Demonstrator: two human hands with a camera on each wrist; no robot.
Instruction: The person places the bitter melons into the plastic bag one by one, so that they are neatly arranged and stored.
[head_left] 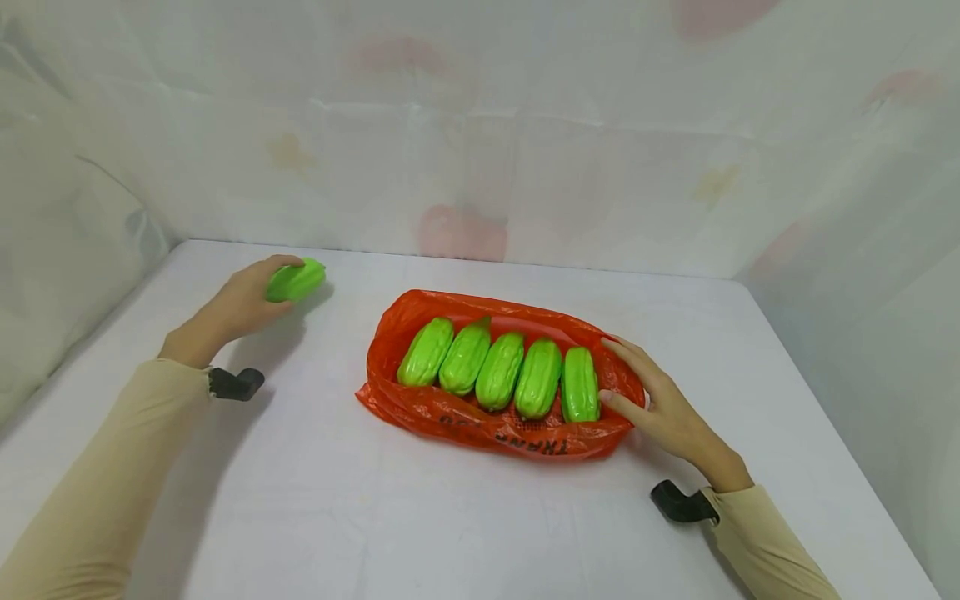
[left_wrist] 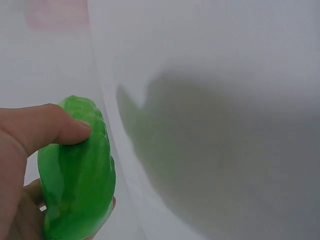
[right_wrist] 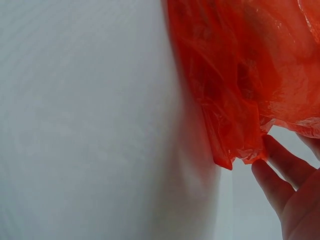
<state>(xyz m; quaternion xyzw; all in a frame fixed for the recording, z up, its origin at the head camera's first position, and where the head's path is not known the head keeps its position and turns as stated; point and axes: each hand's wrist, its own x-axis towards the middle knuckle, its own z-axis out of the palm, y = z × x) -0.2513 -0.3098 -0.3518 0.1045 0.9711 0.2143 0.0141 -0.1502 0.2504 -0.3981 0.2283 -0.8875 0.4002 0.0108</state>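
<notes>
My left hand [head_left: 251, 296] grips a bright green, ribbed gourd [left_wrist: 82, 175] above the far left of the table, and its shadow falls on the white cloth. In the left wrist view the thumb lies across the glossy gourd, with fingers on the other side. A red plastic bag [head_left: 450, 412] lies spread open at the middle. Several similar green gourds [head_left: 500, 371] sit in a row inside it. At the bag's right end, my right hand [head_left: 663, 408] holds the rim. In the right wrist view, fingertips touch the bag's outside; the thumb's contact is hidden there.
White cloth covers the table [head_left: 315, 500]. A pale sheet [head_left: 525, 150] with faded red and yellow shapes stands behind it, with more sheeting [head_left: 67, 208] at the left and right. A dark curved piece sticks out at each sleeve cuff.
</notes>
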